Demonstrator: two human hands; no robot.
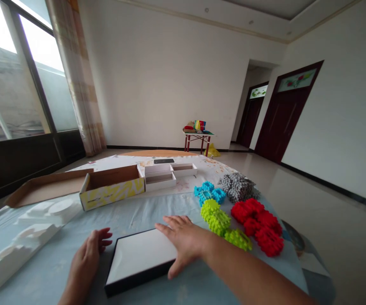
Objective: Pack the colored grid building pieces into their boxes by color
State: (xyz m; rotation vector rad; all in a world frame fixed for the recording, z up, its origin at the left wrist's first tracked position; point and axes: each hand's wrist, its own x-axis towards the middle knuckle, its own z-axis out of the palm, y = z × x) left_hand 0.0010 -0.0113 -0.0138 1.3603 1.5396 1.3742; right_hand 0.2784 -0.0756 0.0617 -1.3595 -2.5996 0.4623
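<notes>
At the near side of the bench point(138, 212), resting the right hand point(183, 237), with fingers point(172, 222) spread, over the right end of a flat black-and-white box point(140, 256); whether grasping or only touching, cannot tell. Holding nothing with the loosely curled left hand point(87, 252), just beside the box's left end. Probably at the step of handling this box; next, seemingly needing support from both sides.
</notes>
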